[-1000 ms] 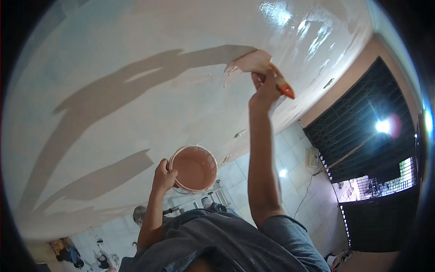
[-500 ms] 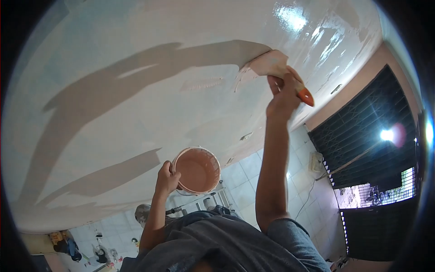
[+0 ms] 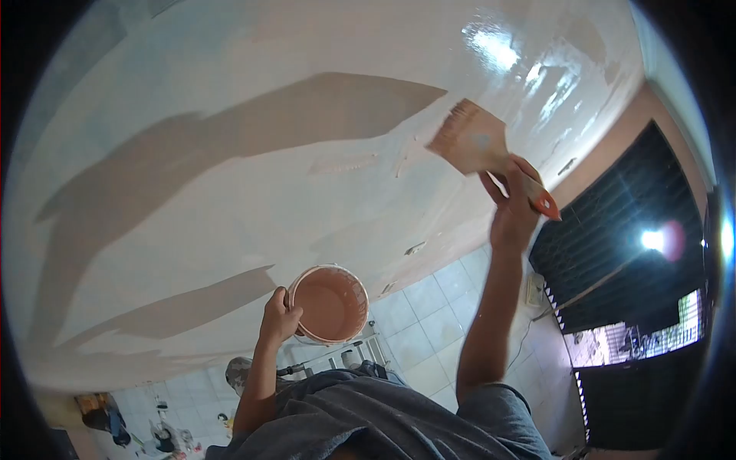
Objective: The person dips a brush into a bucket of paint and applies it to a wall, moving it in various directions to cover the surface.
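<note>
A wide paintbrush (image 3: 477, 139) with an orange-tipped handle is gripped in my right hand (image 3: 515, 201), raised at the upper right. Its bristles point up and left and appear slightly apart from the wall (image 3: 253, 192), where its shadow falls. Pinkish paint coats the brush. My left hand (image 3: 279, 317) grips the rim of a paint bucket (image 3: 328, 305), low in front of my body. Pinkish paint lies inside, with smears along the inner side. Wet, shiny paint covers the wall beyond the brush, and a few drips show left of it.
Below is a tiled floor (image 3: 429, 337), with a metal ladder (image 3: 349, 359) close to my body. A bright lamp (image 3: 653, 241) on a pole stands at the right before a dark folding gate (image 3: 613, 207). Assorted items (image 3: 165, 433) lie at the lower left.
My right hand has drawn the paintbrush away from the wall, to the right and down. The bucket in my left hand sits slightly lower and further left.
</note>
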{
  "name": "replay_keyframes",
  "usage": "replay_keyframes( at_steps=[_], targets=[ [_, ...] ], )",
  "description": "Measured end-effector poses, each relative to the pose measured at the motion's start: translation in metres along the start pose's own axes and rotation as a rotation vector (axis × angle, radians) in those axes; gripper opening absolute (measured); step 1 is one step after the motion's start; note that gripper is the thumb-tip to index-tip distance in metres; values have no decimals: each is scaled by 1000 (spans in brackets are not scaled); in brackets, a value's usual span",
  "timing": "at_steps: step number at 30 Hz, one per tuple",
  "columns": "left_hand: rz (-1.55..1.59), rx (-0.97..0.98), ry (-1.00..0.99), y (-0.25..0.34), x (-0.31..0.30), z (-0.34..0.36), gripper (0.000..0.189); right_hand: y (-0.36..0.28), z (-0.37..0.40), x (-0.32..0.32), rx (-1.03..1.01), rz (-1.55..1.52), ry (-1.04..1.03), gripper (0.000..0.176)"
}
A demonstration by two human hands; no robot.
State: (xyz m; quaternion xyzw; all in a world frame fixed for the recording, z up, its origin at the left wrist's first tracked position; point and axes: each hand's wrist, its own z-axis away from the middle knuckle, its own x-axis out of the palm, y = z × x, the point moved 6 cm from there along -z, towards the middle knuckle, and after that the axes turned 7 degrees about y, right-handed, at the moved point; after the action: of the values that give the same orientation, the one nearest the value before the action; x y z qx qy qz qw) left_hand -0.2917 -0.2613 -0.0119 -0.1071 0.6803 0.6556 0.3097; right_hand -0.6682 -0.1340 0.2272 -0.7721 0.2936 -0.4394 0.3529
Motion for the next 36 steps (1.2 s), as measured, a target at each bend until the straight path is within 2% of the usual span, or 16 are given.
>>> replay_keyframes(
  at_steps=[2,3,5,7,9,11,15,19,21,22,23,25,26,30,33,36],
  targets=[
    [-19,-21,-11,8,-7,8,16,-11,3,-10,-127,111,-207,14],
    [26,-106,-32,14,-8,9,17,-15,2,-7,-125,112,-215,14],
    [70,-190,-61,11,-4,10,18,-47,22,26,-563,480,-709,13],
    [-43,-99,-45,3,1,4,19,-56,24,49,-582,468,-788,19],
    [-62,-101,-54,-9,8,3,20,-51,27,71,-706,516,-1023,20],
    [-82,-102,-57,-11,7,1,20,-48,18,89,-833,470,-1068,20],
    [-126,-133,-83,-8,6,0,21,-48,-10,109,-846,562,-1070,19],
    [47,-251,-102,17,-3,9,22,-46,7,103,-985,652,-982,22],
    [88,-263,-105,-2,9,0,23,-37,24,99,-1195,672,-902,22],
    [112,-287,-115,-15,12,4,23,-30,28,94,-1195,690,-866,22],
    [107,-278,-104,-20,9,2,23,-30,33,96,-1203,680,-855,22],
    [-152,-69,-15,-13,7,-2,24,-35,41,98,-1246,676,-818,22],
    [-120,-117,-45,-8,4,0,24,-33,38,98,-1271,662,-822,21],
    [38,-165,-17,10,-5,2,21,-27,35,89,-1253,669,-792,23],
    [-114,-126,-30,8,-7,-1,19,-29,39,88,-1241,649,-795,24],
    [-32,-138,-30,21,-6,-1,18,-36,31,91,-1176,645,-807,23]
  ],
)
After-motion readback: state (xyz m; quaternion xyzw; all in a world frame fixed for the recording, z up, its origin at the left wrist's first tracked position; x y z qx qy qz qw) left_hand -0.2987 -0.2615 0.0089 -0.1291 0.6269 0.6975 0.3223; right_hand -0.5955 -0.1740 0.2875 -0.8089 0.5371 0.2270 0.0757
